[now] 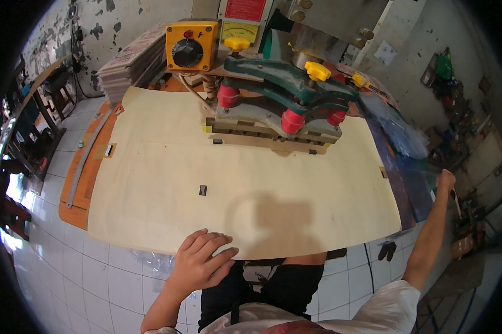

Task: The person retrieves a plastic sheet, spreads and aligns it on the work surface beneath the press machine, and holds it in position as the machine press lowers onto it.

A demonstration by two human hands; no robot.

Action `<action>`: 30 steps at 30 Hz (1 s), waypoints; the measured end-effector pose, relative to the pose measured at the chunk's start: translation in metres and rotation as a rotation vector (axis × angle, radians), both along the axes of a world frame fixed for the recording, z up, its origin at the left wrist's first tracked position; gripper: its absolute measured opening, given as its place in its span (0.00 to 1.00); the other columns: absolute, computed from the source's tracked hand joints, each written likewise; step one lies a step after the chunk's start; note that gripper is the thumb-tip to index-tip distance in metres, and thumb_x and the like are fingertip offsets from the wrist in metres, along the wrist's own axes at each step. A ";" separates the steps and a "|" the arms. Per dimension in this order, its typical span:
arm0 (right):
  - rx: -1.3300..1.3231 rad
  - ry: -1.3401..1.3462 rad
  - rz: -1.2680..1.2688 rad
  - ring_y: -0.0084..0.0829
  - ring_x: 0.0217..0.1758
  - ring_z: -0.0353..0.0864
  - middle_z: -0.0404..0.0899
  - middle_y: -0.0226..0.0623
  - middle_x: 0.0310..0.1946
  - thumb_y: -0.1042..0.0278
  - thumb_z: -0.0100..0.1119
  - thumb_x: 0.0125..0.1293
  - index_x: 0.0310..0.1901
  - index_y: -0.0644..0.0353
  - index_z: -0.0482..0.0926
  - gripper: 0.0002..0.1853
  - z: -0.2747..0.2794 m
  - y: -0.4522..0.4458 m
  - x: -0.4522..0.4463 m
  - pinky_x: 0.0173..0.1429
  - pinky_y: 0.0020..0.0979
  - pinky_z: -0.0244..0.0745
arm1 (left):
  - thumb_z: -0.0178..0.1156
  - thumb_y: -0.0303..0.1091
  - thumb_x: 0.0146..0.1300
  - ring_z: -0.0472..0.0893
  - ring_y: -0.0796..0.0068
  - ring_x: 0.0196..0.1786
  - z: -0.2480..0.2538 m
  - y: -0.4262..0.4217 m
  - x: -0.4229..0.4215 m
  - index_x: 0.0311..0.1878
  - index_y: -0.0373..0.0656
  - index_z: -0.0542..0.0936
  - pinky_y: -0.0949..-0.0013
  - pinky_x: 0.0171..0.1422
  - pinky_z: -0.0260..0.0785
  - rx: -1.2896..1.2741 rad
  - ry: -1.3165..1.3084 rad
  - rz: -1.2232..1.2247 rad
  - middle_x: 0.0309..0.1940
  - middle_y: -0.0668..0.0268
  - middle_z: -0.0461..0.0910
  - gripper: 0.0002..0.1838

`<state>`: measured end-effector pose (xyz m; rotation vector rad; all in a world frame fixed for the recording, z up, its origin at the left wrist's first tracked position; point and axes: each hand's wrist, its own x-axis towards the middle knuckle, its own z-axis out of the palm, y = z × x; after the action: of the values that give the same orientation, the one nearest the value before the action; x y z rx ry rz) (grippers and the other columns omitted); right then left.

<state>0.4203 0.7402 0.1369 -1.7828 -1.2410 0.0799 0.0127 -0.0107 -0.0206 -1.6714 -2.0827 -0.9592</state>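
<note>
My left hand (pixel 204 260) rests at the near edge of a large cream sheet (pixel 156 183) that covers the work table. Its fingers are loosely bent and somewhat apart, with nothing held in them. Far out to the right, my right hand (pixel 445 180) is closed at the edge of a clear plastic sheet (pixel 417 168), which looks thin and partly blurred. Beyond the cream sheet stands a press head with green arms (pixel 273 75), red cushions and yellow knobs. Small dark pads (pixel 203 190) are fixed on the cream sheet.
A yellow control box (pixel 192 46) with a black dial stands at the back left. Beside it is a stack of boards or sheets (pixel 133 61). A metal ruler (pixel 89 158) lies along the left table edge. More clear plastic (pixel 395 127) lies to the right of the press.
</note>
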 end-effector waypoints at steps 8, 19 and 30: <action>-0.386 0.082 0.099 0.34 0.26 0.79 0.79 0.45 0.27 0.65 0.58 0.78 0.36 0.69 0.78 0.15 -0.057 0.008 0.043 0.30 0.40 0.83 | 0.73 0.36 0.57 0.85 0.67 0.57 -0.001 -0.002 -0.002 0.45 0.56 0.90 0.52 0.67 0.76 -0.005 -0.012 -0.016 0.52 0.71 0.87 0.11; -0.408 0.539 0.073 0.38 0.30 0.84 0.83 0.49 0.35 0.69 0.59 0.74 0.44 0.72 0.80 0.11 -0.127 0.011 0.089 0.36 0.40 0.90 | 0.73 0.36 0.56 0.85 0.68 0.56 -0.004 0.000 -0.002 0.44 0.56 0.90 0.53 0.67 0.76 -0.005 0.010 -0.010 0.51 0.71 0.87 0.11; -0.494 0.319 0.073 0.36 0.36 0.85 0.83 0.46 0.38 0.71 0.55 0.77 0.51 0.70 0.81 0.11 -0.122 0.001 0.072 0.40 0.36 0.90 | 0.72 0.35 0.57 0.86 0.66 0.54 -0.001 0.002 0.000 0.42 0.54 0.91 0.51 0.67 0.75 -0.002 -0.006 0.000 0.49 0.70 0.88 0.09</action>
<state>0.4919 0.7409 0.0149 -2.0350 -1.1118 0.7401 0.0131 -0.0091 -0.0211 -1.6715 -2.0884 -0.9640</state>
